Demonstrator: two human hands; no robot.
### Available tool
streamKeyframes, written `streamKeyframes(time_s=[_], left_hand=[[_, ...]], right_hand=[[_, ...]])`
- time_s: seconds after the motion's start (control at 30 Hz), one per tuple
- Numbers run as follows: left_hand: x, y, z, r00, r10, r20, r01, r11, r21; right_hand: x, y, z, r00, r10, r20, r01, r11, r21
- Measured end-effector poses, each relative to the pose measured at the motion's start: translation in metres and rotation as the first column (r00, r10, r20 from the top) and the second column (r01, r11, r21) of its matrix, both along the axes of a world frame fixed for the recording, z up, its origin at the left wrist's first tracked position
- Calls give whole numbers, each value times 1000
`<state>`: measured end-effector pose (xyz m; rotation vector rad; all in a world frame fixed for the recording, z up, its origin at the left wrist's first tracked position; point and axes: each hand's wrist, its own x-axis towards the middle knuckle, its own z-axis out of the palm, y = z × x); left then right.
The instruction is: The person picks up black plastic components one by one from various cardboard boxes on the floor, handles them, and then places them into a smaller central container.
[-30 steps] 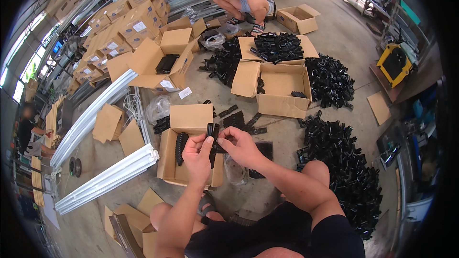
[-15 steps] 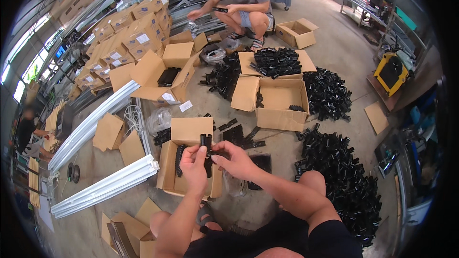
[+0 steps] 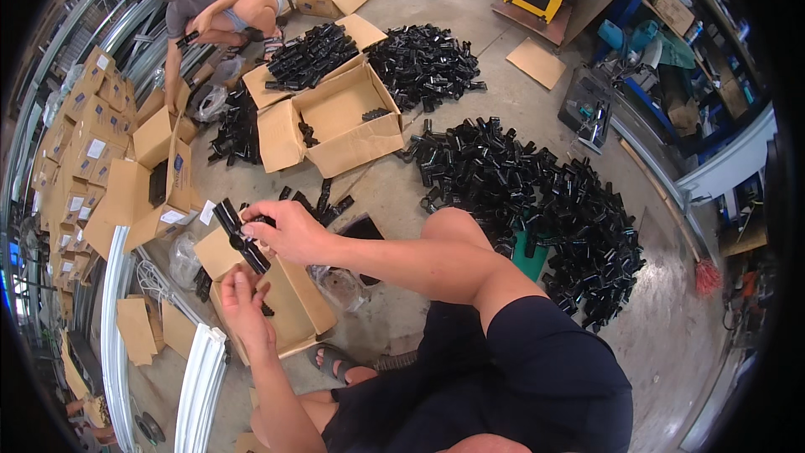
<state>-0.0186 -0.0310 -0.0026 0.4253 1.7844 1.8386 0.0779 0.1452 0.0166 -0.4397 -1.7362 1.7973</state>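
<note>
My right hand point(image 3: 289, 232) grips a glossy black tubular fitting point(image 3: 226, 220), thumb and fingers closed round its side. The fitting slants above an open cardboard box point(image 3: 310, 306). Just under its lower end is my left hand point(image 3: 247, 312), palm up, fingers loosely curled and apart from the thumb, with nothing visible in it. A few black pieces show inside the box beside my left fingers; my hands hide part of its interior.
A big heap of black fittings point(image 3: 537, 193) lies to my right, another heap point(image 3: 423, 63) farther off. Between them and me stands a larger open box point(image 3: 352, 113). White metal rails point(image 3: 201, 386) lie at left. A co-worker point(image 3: 214, 0) crouches at far left, reaching into a box.
The view has swung to the right. My left hand has come off the fitting and sits below it; my right hand now holds the fitting alone, tilted. The co-worker has bent toward a box.
</note>
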Motion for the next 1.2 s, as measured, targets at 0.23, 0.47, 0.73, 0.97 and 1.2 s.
streamKeyframes(time_s=[0.23,0.47,0.73,0.97,1.2], left_hand=[[49,9,7,280,-925,-256,142,304,-942],[23,-8,-40,425,-904,-45,334,203,-920],[32,7,-13,420,-872,-251,219,366,-905],[31,-2,-21,318,-942,-107,299,207,-931],[31,6,-9,294,-937,-189,350,289,-891]], right_hand=[[21,21,17,999,-25,-38,15,971,-240],[22,19,31,997,-12,-72,-6,968,-252],[49,50,48,967,-204,-150,170,962,-213],[64,65,52,940,-306,-148,303,952,-42],[127,114,52,862,-507,16,489,839,236]])
